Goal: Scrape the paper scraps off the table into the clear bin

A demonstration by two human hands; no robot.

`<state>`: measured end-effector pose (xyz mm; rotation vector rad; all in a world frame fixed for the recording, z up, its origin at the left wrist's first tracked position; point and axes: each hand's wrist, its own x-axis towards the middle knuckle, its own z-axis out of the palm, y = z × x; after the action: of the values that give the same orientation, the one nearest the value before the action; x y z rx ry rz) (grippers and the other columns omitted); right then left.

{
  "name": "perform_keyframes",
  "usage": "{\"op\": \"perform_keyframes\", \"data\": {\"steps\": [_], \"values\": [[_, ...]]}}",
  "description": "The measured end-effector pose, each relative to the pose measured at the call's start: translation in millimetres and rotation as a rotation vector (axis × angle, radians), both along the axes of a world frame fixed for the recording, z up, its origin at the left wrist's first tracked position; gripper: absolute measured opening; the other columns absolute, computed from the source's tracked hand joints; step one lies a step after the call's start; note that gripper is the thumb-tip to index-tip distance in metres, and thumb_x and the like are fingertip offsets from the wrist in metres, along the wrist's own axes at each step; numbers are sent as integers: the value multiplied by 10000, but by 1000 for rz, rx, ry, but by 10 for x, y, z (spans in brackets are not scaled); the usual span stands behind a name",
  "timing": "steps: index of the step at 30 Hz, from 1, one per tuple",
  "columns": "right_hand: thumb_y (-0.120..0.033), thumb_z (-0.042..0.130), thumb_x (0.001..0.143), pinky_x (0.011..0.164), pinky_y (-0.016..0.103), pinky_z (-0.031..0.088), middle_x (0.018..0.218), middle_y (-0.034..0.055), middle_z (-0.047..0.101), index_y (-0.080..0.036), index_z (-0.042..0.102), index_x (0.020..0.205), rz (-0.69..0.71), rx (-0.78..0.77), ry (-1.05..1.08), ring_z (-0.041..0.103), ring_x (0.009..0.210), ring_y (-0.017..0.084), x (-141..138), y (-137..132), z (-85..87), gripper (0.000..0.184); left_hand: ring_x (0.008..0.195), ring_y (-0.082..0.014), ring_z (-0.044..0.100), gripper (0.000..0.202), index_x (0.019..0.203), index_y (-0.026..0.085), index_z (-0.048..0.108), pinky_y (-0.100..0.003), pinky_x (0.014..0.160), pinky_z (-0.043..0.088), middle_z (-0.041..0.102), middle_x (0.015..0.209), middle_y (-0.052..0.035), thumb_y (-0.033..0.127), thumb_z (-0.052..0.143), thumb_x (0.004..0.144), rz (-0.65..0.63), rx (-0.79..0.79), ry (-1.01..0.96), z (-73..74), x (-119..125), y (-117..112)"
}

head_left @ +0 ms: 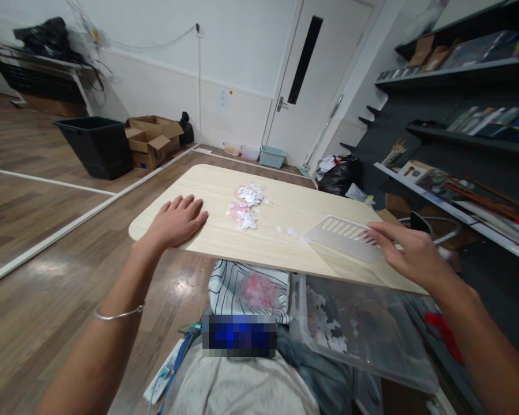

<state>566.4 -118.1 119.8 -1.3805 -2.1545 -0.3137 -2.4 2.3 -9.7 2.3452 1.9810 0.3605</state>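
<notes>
one slotted panel (346,242), running crosswise, tip seemingly left

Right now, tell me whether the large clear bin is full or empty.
Neither: the large clear bin holds loose white pieces, mostly toward its left, with much of its visible bottom bare. The tabletop covers part.

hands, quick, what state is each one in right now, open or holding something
Left hand: open, palm down on the tabletop.
Right hand: closed, holding one end of the slotted white plastic piece.
</notes>
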Motion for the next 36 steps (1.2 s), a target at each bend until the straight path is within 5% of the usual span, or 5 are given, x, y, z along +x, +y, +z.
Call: {"op": "perform_keyframes", "data": {"steps": [8, 16, 26, 30, 36], "values": [[-413, 739, 1077, 839, 444, 746, 1045, 147, 986, -298, 918, 1005, -123, 35, 38, 928, 877, 348, -30, -32, -37, 225, 1910, -455, 466, 783, 1917, 230, 657, -631, 1529, 401, 551, 2047, -191, 589, 334, 1300, 6, -11, 19, 6, 0, -3], [-446, 761, 1086, 820, 461, 741, 852, 137, 920, -296, 889, 998, -153, 1, 4, 853, 664, 339, 37, -220, 154, 216, 1919, -457, 465, 790, 1913, 243, 663, -638, 1533, 394, 545, 2056, -184, 618, 347, 1293, 2, -26, 17, 15, -40, 20], [-577, 790, 1066, 699, 445, 647, 815, 137, 894, -293, 875, 960, -249, 36, 152, 823, 672, 333, 182, -217, -7, 315, 1918, -450, 470, 795, 1896, 238, 684, -629, 1538, 394, 554, 2052, -177, 606, 327, 1289, 15, -17, 15, 30, -11, -5], [-540, 795, 1103, 871, 458, 723, 1014, 187, 960, -293, 885, 977, -240, 109, 162, 915, 900, 366, 64, -82, -31, 291, 1906, -452, 487, 782, 1875, 231, 707, -632, 1529, 410, 569, 2039, -190, 582, 322, 1293, 18, -12, 11, 34, 3, -14], [-455, 680, 1233, 1186, 510, 760, 1321, 132, 1004, -317, 959, 1236, 57, 20, 132, 975, 1231, 354, -373, 146, -217, 311, 1875, -442, 519, 765, 1882, 251, 699, -619, 1515, 425, 606, 2008, -184, 576, 340, 1290, 11, -2, 6, 31, -2, -20]]}}
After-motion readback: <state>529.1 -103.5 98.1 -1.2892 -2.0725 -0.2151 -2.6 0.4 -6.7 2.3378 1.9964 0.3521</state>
